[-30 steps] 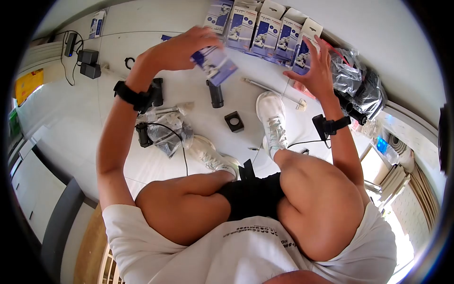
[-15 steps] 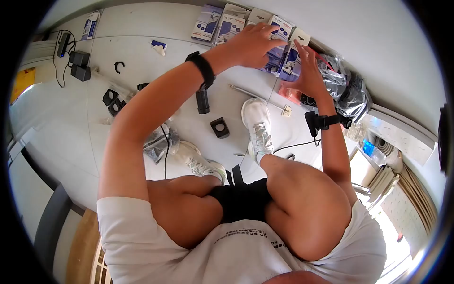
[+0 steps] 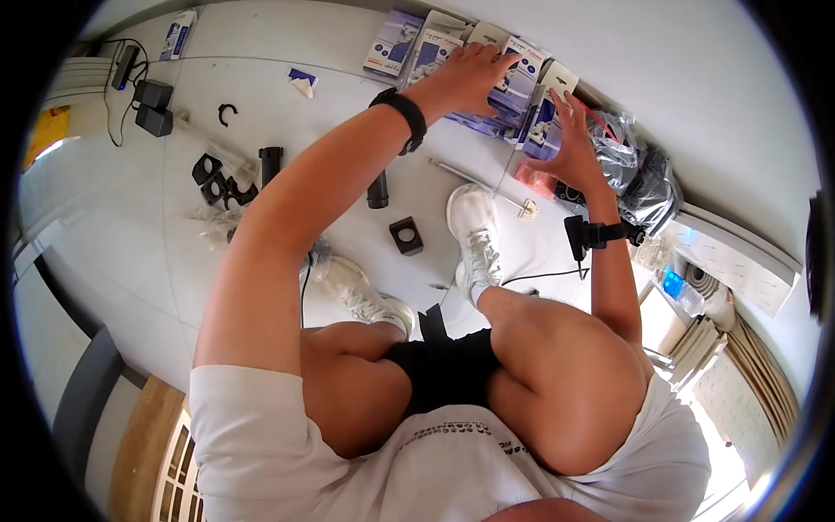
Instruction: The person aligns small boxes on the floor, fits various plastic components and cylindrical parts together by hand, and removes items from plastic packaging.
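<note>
Several blue-and-white packaged boxes stand in a row along the wall. Over the middle of that row lies my left hand (image 3: 474, 80), its fingers apart and reaching across a box (image 3: 520, 74); whether it presses on that box I cannot tell. My right hand (image 3: 571, 148) is beside the rightmost box (image 3: 544, 126), with thumb and fingers spread wide. No box is visibly gripped by either hand. Further left in the row leans another box (image 3: 393, 43), away from both hands.
Clear plastic bags with dark contents (image 3: 639, 174) lie right of the row. A metal rod (image 3: 478, 178), a black square block (image 3: 405, 236), black clamp parts (image 3: 209, 178) and a black tube (image 3: 270, 163) lie on the floor. Cables (image 3: 122, 113) and black adapters (image 3: 154, 106) are at left.
My left hand has shifted slightly, its fingers still over the boxes. My right hand has barely moved and stays spread. The whole view has shifted a little to the right.
</note>
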`<state>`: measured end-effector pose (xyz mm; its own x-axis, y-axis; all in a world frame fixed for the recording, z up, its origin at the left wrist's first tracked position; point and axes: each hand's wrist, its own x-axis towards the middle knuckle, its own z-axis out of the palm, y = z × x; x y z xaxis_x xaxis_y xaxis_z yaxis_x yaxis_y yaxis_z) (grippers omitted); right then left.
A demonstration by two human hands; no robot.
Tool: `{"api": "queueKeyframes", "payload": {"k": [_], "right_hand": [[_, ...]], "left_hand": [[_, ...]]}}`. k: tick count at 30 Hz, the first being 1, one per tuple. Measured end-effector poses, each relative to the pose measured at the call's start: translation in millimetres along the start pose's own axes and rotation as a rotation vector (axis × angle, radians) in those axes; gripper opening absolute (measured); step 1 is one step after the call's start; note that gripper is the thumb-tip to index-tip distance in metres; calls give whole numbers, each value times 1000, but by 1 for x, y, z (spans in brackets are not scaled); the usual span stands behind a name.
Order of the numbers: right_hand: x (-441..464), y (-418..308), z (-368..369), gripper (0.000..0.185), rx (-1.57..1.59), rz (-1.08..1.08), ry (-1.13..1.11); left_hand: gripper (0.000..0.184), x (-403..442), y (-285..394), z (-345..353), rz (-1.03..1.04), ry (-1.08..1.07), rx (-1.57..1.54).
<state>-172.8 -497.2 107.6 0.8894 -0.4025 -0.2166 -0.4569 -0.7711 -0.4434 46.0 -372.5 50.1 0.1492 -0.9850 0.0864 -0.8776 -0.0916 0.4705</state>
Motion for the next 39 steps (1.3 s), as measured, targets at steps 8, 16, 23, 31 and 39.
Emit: {"api": "queueKeyframes", "payload": {"k": [8, 16, 23, 31, 39], "right_hand": [[2, -4, 0, 120, -106, -44, 29], [71, -3, -8, 115, 32, -359, -45], [82, -17, -8, 119, -234, -338, -107], [97, -20, 1, 120, -296, -258, -47], [92, -21, -10, 123, -257, -232, -136]], "left_hand": [[89, -20, 17, 7, 44, 11, 145], [61, -36, 26, 26, 66, 154, 219], [45, -70, 3, -42, 196, -50, -27], [38, -310, -201, -183, -479, -79, 7], [33, -563, -231, -147, -1149, -240, 228]]}}
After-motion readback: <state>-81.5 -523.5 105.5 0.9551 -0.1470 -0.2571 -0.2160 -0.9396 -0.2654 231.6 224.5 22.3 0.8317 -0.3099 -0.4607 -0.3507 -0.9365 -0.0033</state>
